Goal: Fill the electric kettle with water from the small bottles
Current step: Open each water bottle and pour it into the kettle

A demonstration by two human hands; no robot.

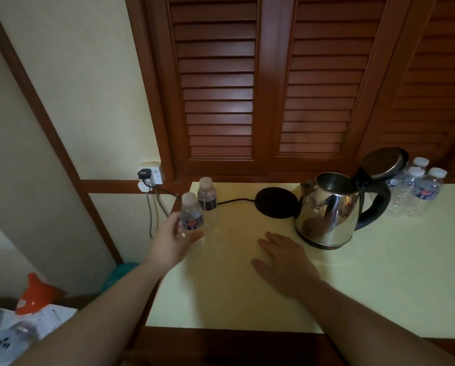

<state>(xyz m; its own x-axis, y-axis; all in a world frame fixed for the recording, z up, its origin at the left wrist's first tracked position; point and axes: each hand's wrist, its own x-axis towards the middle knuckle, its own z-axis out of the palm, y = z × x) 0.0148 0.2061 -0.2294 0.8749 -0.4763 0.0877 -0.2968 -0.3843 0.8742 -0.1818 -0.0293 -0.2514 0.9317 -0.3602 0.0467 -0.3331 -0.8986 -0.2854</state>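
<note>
Kettle open, one bottle in hand

Left hand wraps around a capped small bottle at the table's left edge; a second capped bottle stands just behind it. Right hand lies flat and empty, fingers spread, on the tabletop just left of the steel kettle, whose lid is flipped up. Kettle sits off its black base. More bottles cluster beyond the handle.

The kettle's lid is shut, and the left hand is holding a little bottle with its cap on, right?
Not quite. The head view shows the kettle with its lid flipped open, so you can see inside. The rest is right: the left hand holds a little bottle with its cap on.
</note>
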